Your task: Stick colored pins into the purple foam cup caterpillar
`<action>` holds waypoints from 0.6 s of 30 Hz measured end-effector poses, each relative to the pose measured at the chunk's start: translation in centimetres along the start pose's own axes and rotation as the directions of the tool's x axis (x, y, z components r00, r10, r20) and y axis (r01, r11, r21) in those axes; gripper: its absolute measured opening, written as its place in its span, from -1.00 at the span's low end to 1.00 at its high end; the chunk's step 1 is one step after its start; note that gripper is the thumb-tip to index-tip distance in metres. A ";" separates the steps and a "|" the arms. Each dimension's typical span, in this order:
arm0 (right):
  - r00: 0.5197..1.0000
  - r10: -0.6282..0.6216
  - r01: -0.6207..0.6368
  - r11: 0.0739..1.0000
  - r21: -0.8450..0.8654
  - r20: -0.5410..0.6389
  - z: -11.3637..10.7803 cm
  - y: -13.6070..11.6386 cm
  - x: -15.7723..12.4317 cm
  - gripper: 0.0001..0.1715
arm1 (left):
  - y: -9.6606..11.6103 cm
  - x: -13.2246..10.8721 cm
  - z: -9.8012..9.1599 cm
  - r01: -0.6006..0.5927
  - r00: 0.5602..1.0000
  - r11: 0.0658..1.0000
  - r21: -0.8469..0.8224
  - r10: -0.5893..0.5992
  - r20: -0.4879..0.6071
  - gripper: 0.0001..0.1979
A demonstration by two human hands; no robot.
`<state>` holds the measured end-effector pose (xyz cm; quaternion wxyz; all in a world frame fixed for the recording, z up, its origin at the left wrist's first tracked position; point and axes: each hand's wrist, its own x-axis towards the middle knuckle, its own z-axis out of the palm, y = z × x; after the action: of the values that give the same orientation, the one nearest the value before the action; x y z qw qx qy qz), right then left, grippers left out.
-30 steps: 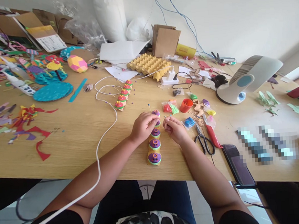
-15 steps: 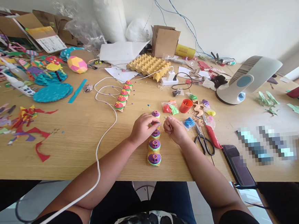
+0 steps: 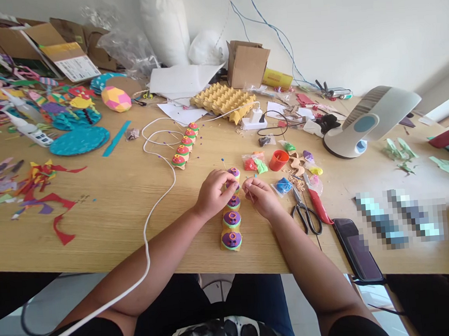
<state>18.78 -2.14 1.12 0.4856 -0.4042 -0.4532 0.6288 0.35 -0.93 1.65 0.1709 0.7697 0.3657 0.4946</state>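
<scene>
In front of me a strip of egg-carton cups [image 3: 232,220] stands in a row, topped with purple, green and orange clay. My left hand [image 3: 215,192] bends over its far half, thumb and fingertips pinched together beside a cup. Whatever lies between those fingertips is too small to make out. Just right of the strip, my right hand [image 3: 262,195] is closed on a thin stick [image 3: 251,197] that points down from the fingers. Both sets of fingertips are close together but apart. A blue-headed pin [image 3: 223,161] sticks up beyond the left hand.
A red-topped carton strip [image 3: 185,146] stands farther back. To the right lie scissors [image 3: 306,216], a red-handled tool [image 3: 320,207], bagged blue clay [image 3: 283,185], an orange cup [image 3: 279,160] and a phone [image 3: 357,248]. A white cable [image 3: 147,220] crosses the left side.
My right hand has shifted slightly left, closer to the left fingertips, and turned so the thin stick shows more. The left hand stays almost in place.
</scene>
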 end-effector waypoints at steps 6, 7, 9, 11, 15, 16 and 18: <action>1.000 0.006 -0.005 0.998 -0.061 0.010 -0.1 0.1 0.0 -0.59 | -0.3 0.0 0.1 -0.024 1.000 1.000 -0.011 0.025 0.014 -0.84; 1.000 0.009 -0.009 0.998 -0.055 0.014 0.0 0.1 -0.1 -0.58 | -0.2 0.0 0.1 -0.023 0.999 1.000 -0.015 0.024 0.022 -0.84; 1.000 0.019 -0.018 0.999 -0.036 0.022 0.1 0.0 -0.1 -0.58 | -0.2 0.0 0.0 -0.018 0.999 1.000 -0.018 0.019 0.035 -0.83; 0.999 0.025 -0.025 1.000 -0.012 0.031 0.2 -0.1 -0.2 -0.58 | -0.1 0.0 0.0 -0.016 0.999 1.000 -0.021 0.017 0.043 -0.82; 0.999 0.017 -0.017 1.000 0.012 0.042 0.3 -0.1 -0.2 -0.59 | -0.1 0.1 0.0 -0.021 0.999 0.999 -0.042 0.022 0.032 -0.83; 0.999 0.015 -0.015 1.000 0.009 0.039 0.3 -0.1 -0.2 -0.59 | -0.1 0.1 0.0 -0.019 1.000 0.998 -0.052 0.020 0.024 -0.84; 1.000 0.015 -0.015 1.000 -0.002 0.027 0.3 -0.1 -0.2 -0.60 | -0.2 0.1 0.0 -0.015 1.000 0.998 -0.069 0.015 0.006 -0.86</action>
<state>18.56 -2.39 1.32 0.4747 -0.3995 -0.4572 0.6372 0.35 -0.75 1.59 0.1947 0.7677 0.3422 0.5056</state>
